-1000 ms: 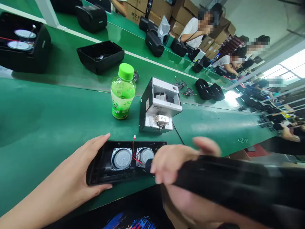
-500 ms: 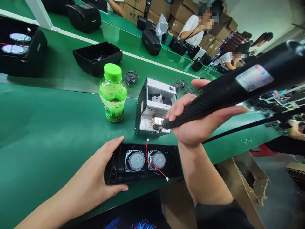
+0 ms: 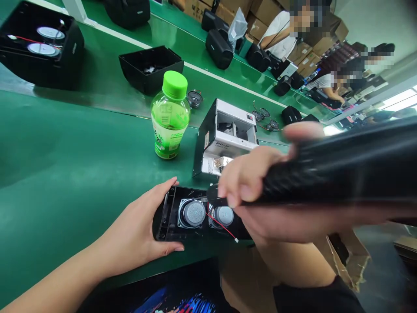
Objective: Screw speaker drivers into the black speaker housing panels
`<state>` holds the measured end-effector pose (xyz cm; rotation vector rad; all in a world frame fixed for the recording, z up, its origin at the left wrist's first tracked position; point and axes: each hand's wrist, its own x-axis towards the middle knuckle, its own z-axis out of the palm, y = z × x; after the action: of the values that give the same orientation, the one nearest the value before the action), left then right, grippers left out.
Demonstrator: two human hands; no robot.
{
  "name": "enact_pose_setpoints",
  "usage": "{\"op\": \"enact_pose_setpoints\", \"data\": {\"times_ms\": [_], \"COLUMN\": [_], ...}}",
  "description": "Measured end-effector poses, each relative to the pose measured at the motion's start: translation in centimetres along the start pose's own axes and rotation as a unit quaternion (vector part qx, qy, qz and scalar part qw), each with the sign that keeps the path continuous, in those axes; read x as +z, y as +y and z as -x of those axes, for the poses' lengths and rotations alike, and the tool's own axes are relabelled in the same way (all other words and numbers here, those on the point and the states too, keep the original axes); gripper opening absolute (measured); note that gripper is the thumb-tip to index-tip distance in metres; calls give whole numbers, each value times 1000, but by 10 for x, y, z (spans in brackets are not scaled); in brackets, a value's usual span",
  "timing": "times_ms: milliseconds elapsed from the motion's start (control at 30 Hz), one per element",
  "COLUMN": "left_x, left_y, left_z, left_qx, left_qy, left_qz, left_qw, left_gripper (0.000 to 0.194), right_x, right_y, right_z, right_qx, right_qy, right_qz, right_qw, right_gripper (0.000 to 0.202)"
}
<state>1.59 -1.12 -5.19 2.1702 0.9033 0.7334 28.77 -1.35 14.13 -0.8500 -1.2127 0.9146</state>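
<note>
A black speaker panel point(image 3: 169, 234) lies on the green table near its front edge, with two round speakers point(image 3: 194, 213) and a red wire point(image 3: 224, 227) on it. My left hand point(image 3: 146, 221) grips the panel's left end, fingers at the far edge and thumb at the near edge. Wrapped round a black electric screwdriver point(image 3: 325, 165), my right hand point(image 3: 260, 191) is over the panel's right part. The tool's tip points left, close to the upper right of the left speaker; whether it touches anything is unclear.
Behind the panel stand a green-capped bottle point(image 3: 170, 117) and a white and black screw feeder point(image 3: 228, 139). Farther back are an open black housing point(image 3: 150, 67), loose speakers point(image 3: 194, 99) and a housing with speakers point(image 3: 65, 61). People work at the back right. An open carton point(image 3: 355, 261) is at lower right.
My right hand has brought the screwdriver down from the screw feeder to the panel, and the tool is now more level. My left hand keeps its grip. The view has shifted slightly.
</note>
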Motion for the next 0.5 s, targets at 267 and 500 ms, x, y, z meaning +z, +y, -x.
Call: {"op": "enact_pose_setpoints", "data": {"times_ms": [267,500], "left_x": [-1,0], "left_y": [3,4], "left_z": [-2,-5], "left_qx": [19,37], "left_qy": [1,2], "left_qz": [30,44], "left_qw": [999,998], "left_gripper": [145,149], "right_x": [30,27], "right_y": [60,68], "right_z": [0,4], "right_qx": [23,7], "right_qy": [-9,-19], "right_qz": [-65,-45], "right_qw": [998,999], "right_gripper": [76,73]}}
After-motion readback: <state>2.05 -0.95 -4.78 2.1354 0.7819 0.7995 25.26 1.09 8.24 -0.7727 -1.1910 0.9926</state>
